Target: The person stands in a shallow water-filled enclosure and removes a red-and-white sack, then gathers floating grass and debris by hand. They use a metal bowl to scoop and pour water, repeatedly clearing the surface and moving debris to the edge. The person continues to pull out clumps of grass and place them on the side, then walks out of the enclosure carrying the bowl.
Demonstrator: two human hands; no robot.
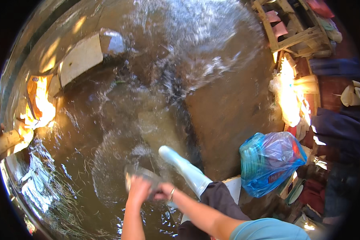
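Note:
Over muddy brown water, my left hand (138, 189) is closed on a grey-brown, flat-sided object (149, 174). Motion blurs that object, and I cannot make out its kind. My right hand (163, 192), with a band at the wrist, is closed on the object's right side, close beside the left hand. A pale rubber boot (186, 170) on my leg stands in the water just to the right of both hands. Farther off, splashing water (204, 36) spreads across the floor.
A blue plastic bag (258, 164) with things inside sits at the right, near a wooden frame (304, 38) farther back. A pale board (82, 60) lies at the far left. Wet grass (64, 204) and a bamboo-like pole (8, 144) are at the left edge.

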